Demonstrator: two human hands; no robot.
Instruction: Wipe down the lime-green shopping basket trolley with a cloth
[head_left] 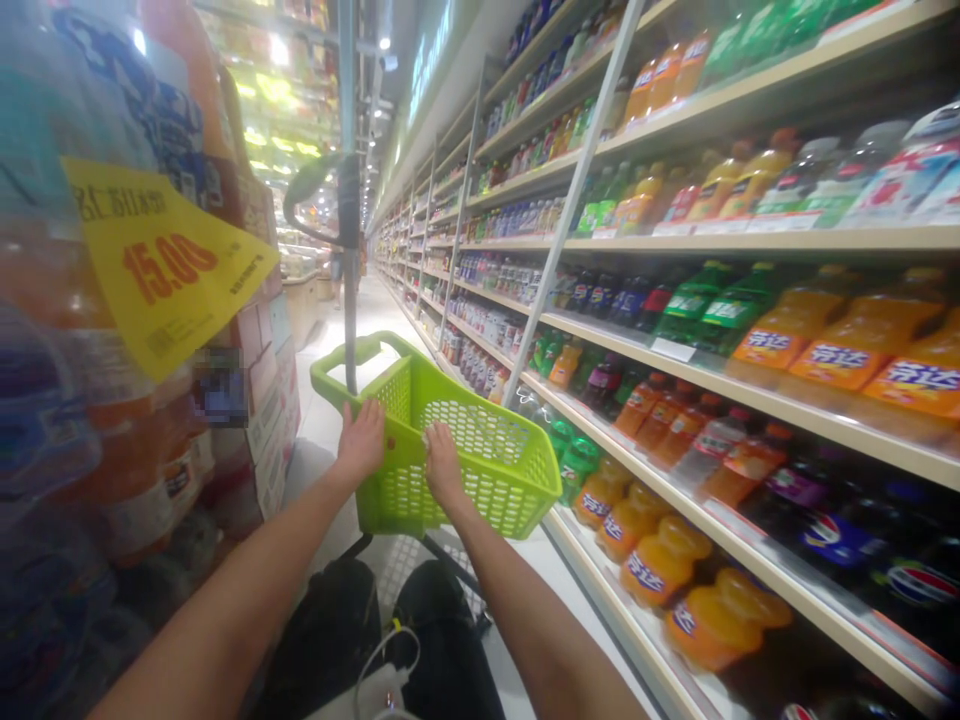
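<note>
A lime-green plastic shopping basket [480, 470] with perforated walls sits on a wheeled cart frame in front of my knees. My left hand [363, 438] is closed over its near rim, close to the corner by the upright pole. Further right along the same rim, my right hand [444, 462] has its fingers hooked over the edge. The basket is turned at an angle to me, and a divider [401, 385] crosses its left end. Through its openings the basket shows only green lattice and floor. A grey metal pole [349, 300] with a dark looped handle [315, 200] rises at its left.
Shelves [750, 240] of bottled drinks line the right side, with orange soda bottles [652, 560] low beside the basket. Stacked goods and a yellow price sign [169, 265] stand close on the left. An aisle floor [330, 325] runs ahead. A white cable [386, 640] lies by my legs.
</note>
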